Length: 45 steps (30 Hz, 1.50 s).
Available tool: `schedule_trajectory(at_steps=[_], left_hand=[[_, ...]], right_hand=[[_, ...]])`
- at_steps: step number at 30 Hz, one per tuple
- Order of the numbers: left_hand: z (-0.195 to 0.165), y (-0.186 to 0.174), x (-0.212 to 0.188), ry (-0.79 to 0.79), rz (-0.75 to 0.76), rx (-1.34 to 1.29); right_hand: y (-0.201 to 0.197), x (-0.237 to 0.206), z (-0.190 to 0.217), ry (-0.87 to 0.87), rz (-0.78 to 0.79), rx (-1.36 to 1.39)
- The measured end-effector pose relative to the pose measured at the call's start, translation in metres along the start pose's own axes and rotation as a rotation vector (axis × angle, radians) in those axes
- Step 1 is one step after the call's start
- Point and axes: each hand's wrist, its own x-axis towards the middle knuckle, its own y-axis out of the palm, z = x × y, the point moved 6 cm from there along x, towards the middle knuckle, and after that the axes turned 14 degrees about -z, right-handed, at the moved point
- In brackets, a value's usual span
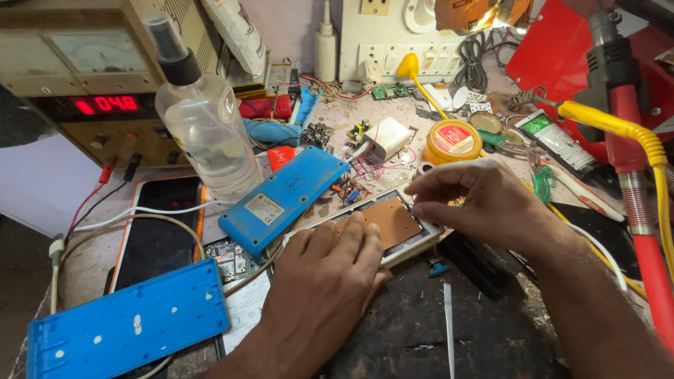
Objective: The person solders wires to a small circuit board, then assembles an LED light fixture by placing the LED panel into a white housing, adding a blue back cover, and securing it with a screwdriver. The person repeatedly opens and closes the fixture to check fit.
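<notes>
Landmark: brown circuit board point(390, 219), lying flat in a white tray-like case point(430, 234) at the middle of the counter point(421, 330).
Left hand point(324, 281): palm down on the near-left part of the board, fingers spread flat and pressing on it; grips nothing.
Right hand point(483, 200): at the board's far-right corner, fingertips point(418, 208) pinched together right at the board's edge; whether a small part sits between them, cannot tell.
Blue case half point(284, 198): just left of the board, face up, tilted diagonally, label showing.
Second blue shell point(130, 326): well left and nearer than the board, inner side up.
Clear spray bottle point(203, 119): left and beyond the board, upright, black nozzle.
Power supply point(84, 77): far left behind the bottle, red digits lit, meter above.
Phone point(158, 231): left of the board, dark screen, white cable across it.
Yellow round tin point(453, 140): just beyond the board, lid on.
White adapter point(388, 138): beyond the board, left of the tin.
Red hose with yellow cable point(635, 161): well right of the board.
</notes>
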Motion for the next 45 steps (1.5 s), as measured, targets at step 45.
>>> schedule_trajectory(at_steps=[45], left_hand=[[0.01, -0.016, -0.001, 0.014, -0.028, 0.006]], right_hand=[[0.011, -0.074, 0.054, -0.56, -0.234, -0.295]])
